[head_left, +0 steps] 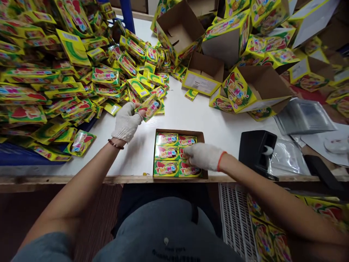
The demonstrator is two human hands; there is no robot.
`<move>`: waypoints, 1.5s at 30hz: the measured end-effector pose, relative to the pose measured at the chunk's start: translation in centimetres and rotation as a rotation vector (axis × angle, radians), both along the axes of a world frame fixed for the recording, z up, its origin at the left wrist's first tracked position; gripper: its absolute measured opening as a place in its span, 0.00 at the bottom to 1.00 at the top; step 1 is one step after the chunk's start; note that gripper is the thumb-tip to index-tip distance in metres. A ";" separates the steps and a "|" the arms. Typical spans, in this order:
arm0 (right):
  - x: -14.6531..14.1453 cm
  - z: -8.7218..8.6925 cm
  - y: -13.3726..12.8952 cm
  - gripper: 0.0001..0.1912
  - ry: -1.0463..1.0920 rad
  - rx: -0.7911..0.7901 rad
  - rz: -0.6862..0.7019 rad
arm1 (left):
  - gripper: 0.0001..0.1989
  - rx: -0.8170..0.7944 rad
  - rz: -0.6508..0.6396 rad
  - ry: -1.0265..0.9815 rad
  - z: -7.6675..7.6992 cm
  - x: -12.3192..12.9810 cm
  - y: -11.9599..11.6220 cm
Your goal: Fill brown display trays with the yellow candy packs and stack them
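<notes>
My left hand [125,122], in a white knit glove, pinches a small yellow-green Twins box [150,107] at the edge of a heap of the same boxes. In front of me, near the table's front edge, lies a shallow open carton [201,136]. Small Twins boxes [166,153] lie in it in two columns, printed faces up. My right hand [204,156], also gloved, reaches over the carton's right side. Its curled fingers are on a small box in the right column and partly cover it.
A large heap of small boxes [79,83] fills the left, beside a blue crate edge [127,16]. Open display cartons [203,74] crowd the back right. A black tape dispenser [253,149] and stacked clear plastic [308,114] stand right. Below is a white crate [231,214].
</notes>
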State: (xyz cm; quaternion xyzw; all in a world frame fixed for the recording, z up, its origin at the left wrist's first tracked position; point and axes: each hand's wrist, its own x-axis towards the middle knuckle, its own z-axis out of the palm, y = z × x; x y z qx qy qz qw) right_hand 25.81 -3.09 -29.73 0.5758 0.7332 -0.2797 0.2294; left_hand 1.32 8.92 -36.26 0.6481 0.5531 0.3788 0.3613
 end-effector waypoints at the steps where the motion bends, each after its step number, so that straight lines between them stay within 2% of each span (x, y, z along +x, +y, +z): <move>1: 0.3 0.9 0.4 0.12 0.066 0.130 -0.066 | 0.12 -0.013 -0.064 -0.001 1.1 0.5 -1.3; 3: 0.9 2.8 1.1 0.17 0.188 0.438 -0.111 | 0.11 -0.032 -0.256 0.002 3.2 2.0 -4.1; 4: 1.1 3.5 1.3 0.19 0.220 0.536 -0.074 | 0.10 -0.034 -0.363 0.008 4.0 2.8 -5.4; 5: 1.2 4.1 1.4 0.19 0.222 0.563 -0.012 | 0.09 -0.027 -0.455 0.016 4.6 3.7 -6.7; 7: 1.6 4.4 1.4 0.17 0.147 0.442 0.092 | 0.09 0.006 -0.566 0.052 4.7 5.1 -8.2; 9: 2.0 4.0 1.3 0.14 0.018 0.254 0.110 | 0.10 0.080 -0.560 0.123 3.7 5.8 -8.0; 12: 1.8 2.9 1.1 0.14 -0.135 0.096 0.110 | 0.11 0.240 -0.331 0.338 1.5 5.1 -4.2; 14: 1.1 2.3 1.0 0.16 -0.212 0.095 0.114 | 0.12 0.290 -0.150 0.559 0.5 3.9 -0.4; 16: -0.1 1.9 0.9 0.19 -0.272 0.079 0.091 | 0.16 0.283 -0.039 0.731 0.1 2.8 3.2; 18: -1.1 1.4 0.8 0.21 -0.318 0.026 0.075 | 0.17 0.276 -0.021 0.815 0.1 1.8 6.1; 20: -1.7 0.7 0.6 0.22 -0.334 0.019 0.119 | 0.15 0.269 -0.068 0.887 0.2 1.1 8.1; 23: -1.7 -0.7 0.4 0.22 -0.327 0.106 0.206 | 0.13 0.248 -0.111 0.961 0.5 0.2 9.5; 25: -1.0 -1.5 0.4 0.20 -0.278 0.131 0.218 | 0.13 0.255 -0.031 0.890 0.9 -0.3 9.6; 27: 0.0 -2.0 0.6 0.18 -0.145 0.149 0.180 | 0.12 0.294 0.097 0.705 1.6 -0.8 9.1; 29: 1.0 -2.1 1.2 0.18 0.078 0.236 0.062 | 0.11 0.303 0.187 0.406 2.4 -0.8 7.9; 31: 1.6 -1.5 2.1 0.18 0.319 0.437 -0.110 | 0.12 0.205 0.157 0.063 3.3 -0.2 5.7; 33: 1.8 -0.2 3.1 0.19 0.497 0.677 -0.217 | 0.13 0.052 0.030 -0.182 4.2 1.0 2.9; 34: 1.8 0.6 3.6 0.20 0.551 0.771 -0.229 | 0.14 0.007 -0.048 -0.226 4.7 1.7 1.4; 36: 1.5 2.5 4.4 0.24 0.618 0.859 -0.199 | 0.14 0.038 -0.189 -0.174 5.6 3.3 -1.4; 38: 1.2 3.9 4.9 0.25 0.662 0.817 -0.133 | 0.12 0.157 -0.285 -0.070 6.2 4.7 -3.6; 40: 1.1 4.6 4.8 0.19 0.692 0.729 -0.098 | 0.12 0.235 -0.309 -0.051 6.3 5.8 -4.9; 42: 1.5 4.2 4.3 0.13 0.710 0.701 -0.165 | 0.15 0.183 -0.324 -0.104 5.6 6.6 -5.5; 45: 2.9 2.3 2.6 0.08 0.721 0.697 -0.359 | 0.16 0.016 -0.395 -0.131 3.9 7.6 -5.9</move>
